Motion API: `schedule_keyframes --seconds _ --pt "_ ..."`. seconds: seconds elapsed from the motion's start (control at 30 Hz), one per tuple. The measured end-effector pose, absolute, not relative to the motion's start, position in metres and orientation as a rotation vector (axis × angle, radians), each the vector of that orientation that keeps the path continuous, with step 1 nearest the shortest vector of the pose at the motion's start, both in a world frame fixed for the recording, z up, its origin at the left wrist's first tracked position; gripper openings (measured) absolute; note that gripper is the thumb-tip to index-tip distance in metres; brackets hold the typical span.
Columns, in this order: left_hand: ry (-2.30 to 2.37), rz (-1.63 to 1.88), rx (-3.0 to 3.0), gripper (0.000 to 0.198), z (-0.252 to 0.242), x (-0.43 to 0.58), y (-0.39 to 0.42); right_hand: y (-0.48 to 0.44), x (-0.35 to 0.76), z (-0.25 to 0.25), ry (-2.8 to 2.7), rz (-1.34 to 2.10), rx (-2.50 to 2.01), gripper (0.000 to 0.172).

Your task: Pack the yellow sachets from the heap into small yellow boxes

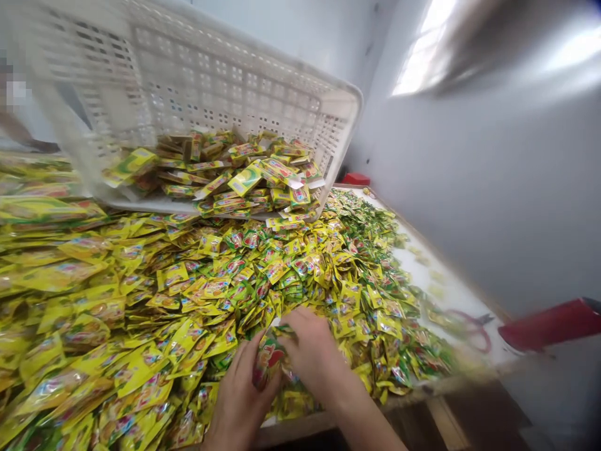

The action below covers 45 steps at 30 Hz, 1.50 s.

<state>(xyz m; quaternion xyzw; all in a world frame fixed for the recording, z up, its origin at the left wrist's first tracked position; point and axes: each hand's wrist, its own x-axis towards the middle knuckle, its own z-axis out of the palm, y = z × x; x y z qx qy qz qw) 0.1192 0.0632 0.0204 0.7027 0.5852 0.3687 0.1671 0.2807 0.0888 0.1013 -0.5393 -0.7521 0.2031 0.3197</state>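
Observation:
Low in the middle of the head view, my left hand (241, 382) curls around a small shiny sachet (268, 358) with green, red and white print. My right hand (312, 347) is bent over the sachet's upper right side, its fingers closed against it and partly hidden. A small white bit (276, 322) shows between the two hands; I cannot tell whether it belongs to the sachet. Beneath and around both hands spreads a deep heap of yellow and green sachets (197, 294).
A white plastic basket (225, 62) lies tipped on the heap, with small yellow-green boxes (246, 178) inside. Blurred scissors (474, 329) and a red object (549, 324) are at the right table edge (451, 285). Another person's arm (16, 131) shows at far left. A wall (507, 188) rises right.

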Motion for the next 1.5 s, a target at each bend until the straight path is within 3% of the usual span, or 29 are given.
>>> schedule_keyframes --seconds 0.13,0.27,0.37,0.53,0.7,0.87,0.97,1.1,1.2,1.27,1.37,1.5 --pt "1.517 1.064 1.791 0.046 0.005 0.128 0.046 0.075 0.29 0.098 -2.232 0.621 -1.329 0.019" --pt "1.404 1.109 1.486 0.044 -0.003 0.119 0.034 0.07 0.285 0.082 -2.143 0.72 -1.315 0.032" --pt "1.225 1.093 1.364 0.035 0.003 0.108 0.033 0.071 0.275 0.068 -2.087 0.674 -1.301 0.014" --pt "1.224 1.031 1.281 0.034 0.01 0.097 0.032 0.064 0.273 0.058 -2.15 0.787 -1.078 0.018" --pt "1.235 1.013 1.187 0.034 0.012 0.093 0.026 0.051 0.278 0.051 -1.445 1.11 -1.142 0.012" --pt "1.192 0.922 1.091 0.032 0.03 0.091 0.035 0.042 0.274 0.035 -0.986 1.605 -1.045 0.028" --pt "1.225 0.917 1.059 0.031 0.041 0.089 0.043 0.039 0.275 0.032 -0.935 1.732 -0.917 0.031" --pt "1.216 0.915 1.032 0.032 0.04 0.087 0.046 0.045 0.268 0.03 -0.942 1.686 -1.042 0.022" --pt "1.219 0.951 1.046 0.03 0.031 0.086 0.048 0.055 0.258 0.029 -1.088 1.413 -1.185 0.007" --pt "1.285 1.022 1.091 0.029 0.026 0.085 0.049 0.06 0.256 0.03 -1.172 1.304 -1.146 0.011" --pt "1.376 1.096 1.203 0.023 0.023 0.084 0.051 0.063 0.258 0.032 -1.192 1.409 -1.085 0.024" --pt "1.366 1.077 1.192 0.027 0.023 0.087 0.051 0.062 0.26 0.028 -1.034 1.485 -1.136 0.026"
